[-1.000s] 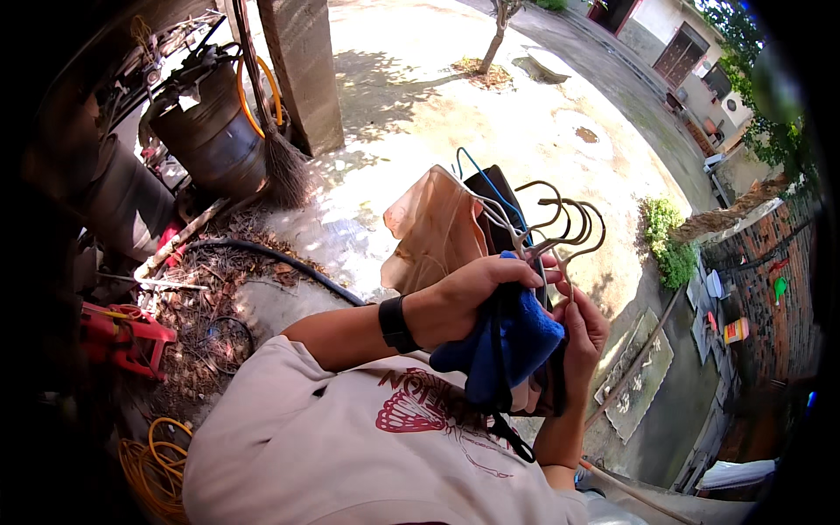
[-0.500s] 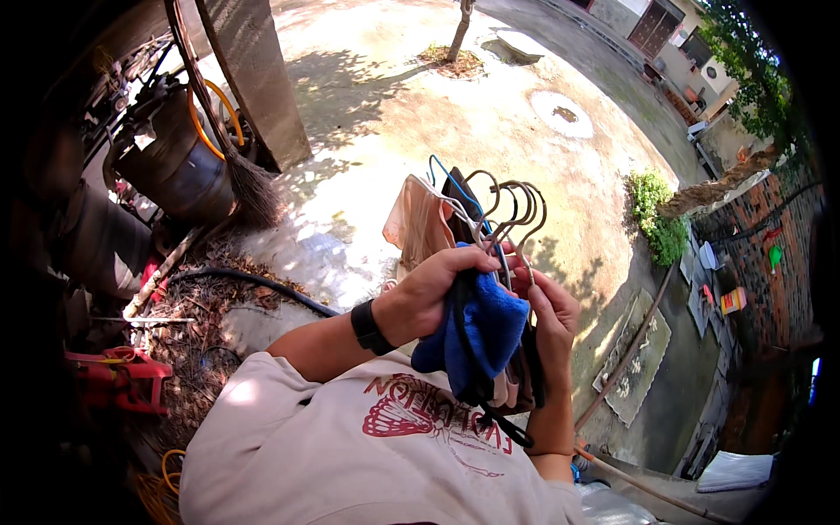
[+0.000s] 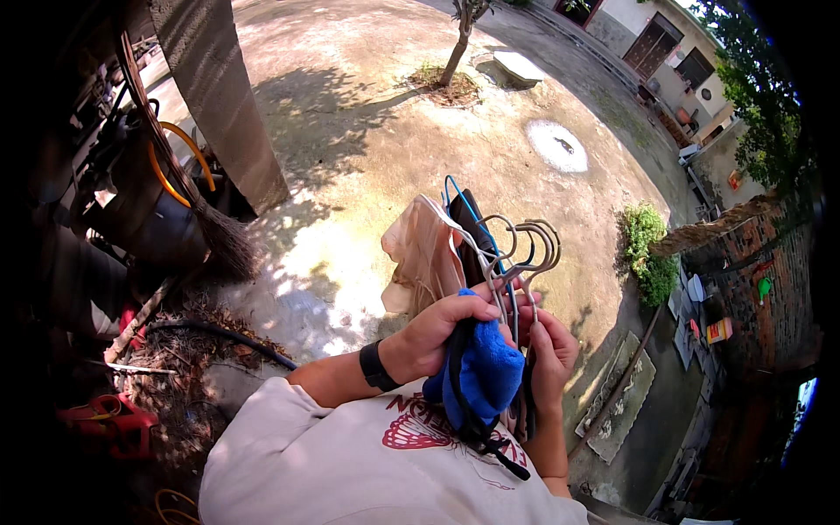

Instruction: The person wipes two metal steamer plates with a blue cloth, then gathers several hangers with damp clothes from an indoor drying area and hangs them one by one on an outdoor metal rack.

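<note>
In front of my chest, my left hand (image 3: 430, 339) is closed on a bunched blue cloth (image 3: 492, 372) with black straps, its thumb and fingers also against the necks of several clothes hangers (image 3: 527, 229). Close beside it, my right hand (image 3: 551, 354) pinches the neck of one grey hanger between thumb and fingers. The hooks stick up and away from me, mostly grey, with one blue. Thin beige garments (image 3: 424, 258) and a dark garment (image 3: 473, 232) hang beyond my left hand. Folds of cloth partly hide the fingers and the hangers' lower parts.
A concrete pillar (image 3: 219, 101) and a twig broom (image 3: 226, 241) stand at left, near a black hose (image 3: 214, 331) and a red plastic object (image 3: 118, 430). Ahead, a small tree (image 3: 457, 57) grows from the sunlit yard. A shrub (image 3: 647, 254) and a stone slab (image 3: 617, 398) are at right.
My view has tilted and shifted slightly, so the yard sits differently. Both hands keep their grip; the blue cloth and hangers have turned only a little.
</note>
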`<state>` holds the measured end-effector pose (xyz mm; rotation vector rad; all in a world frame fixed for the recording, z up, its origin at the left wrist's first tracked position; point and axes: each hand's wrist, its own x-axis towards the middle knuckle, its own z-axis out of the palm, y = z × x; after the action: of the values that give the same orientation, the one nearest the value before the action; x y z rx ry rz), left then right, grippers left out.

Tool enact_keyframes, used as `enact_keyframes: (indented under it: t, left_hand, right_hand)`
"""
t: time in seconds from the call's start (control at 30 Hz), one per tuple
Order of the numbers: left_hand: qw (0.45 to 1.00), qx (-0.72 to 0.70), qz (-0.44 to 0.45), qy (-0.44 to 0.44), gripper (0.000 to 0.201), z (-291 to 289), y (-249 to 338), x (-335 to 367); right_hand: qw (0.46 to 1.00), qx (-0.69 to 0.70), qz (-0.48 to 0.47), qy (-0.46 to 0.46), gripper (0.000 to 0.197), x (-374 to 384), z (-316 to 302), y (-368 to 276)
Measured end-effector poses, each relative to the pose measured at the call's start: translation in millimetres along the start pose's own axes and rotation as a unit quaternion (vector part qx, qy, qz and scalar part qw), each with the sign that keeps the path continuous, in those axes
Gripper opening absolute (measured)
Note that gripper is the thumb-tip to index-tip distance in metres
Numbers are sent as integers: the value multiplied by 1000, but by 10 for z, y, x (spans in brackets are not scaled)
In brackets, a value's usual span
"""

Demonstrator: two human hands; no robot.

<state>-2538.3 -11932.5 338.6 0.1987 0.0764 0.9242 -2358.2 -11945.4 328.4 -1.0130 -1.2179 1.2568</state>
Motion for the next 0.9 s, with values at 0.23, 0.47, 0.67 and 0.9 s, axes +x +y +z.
enact_keyframes:
  t: [0.23, 0.47, 0.67, 0.9]
  left_hand:
    - [998, 41, 39, 16, 66, -127, 935, 461]
    - [987, 76, 133, 46, 65, -468, 1862, 976]
    - [967, 122, 199, 103, 61, -867, 2826, 1633]
    - [938, 140, 287, 132, 63, -1225, 4068, 2384]
  right_hand:
    - [998, -22, -17, -63, 24, 1137, 359, 96]
    - [987, 60, 13, -149, 23, 2444, 794, 446]
    - [968, 60, 1, -244, 23, 3962, 1114, 955]
    - [928, 124, 70, -345, 25, 5681, 1732, 1235]
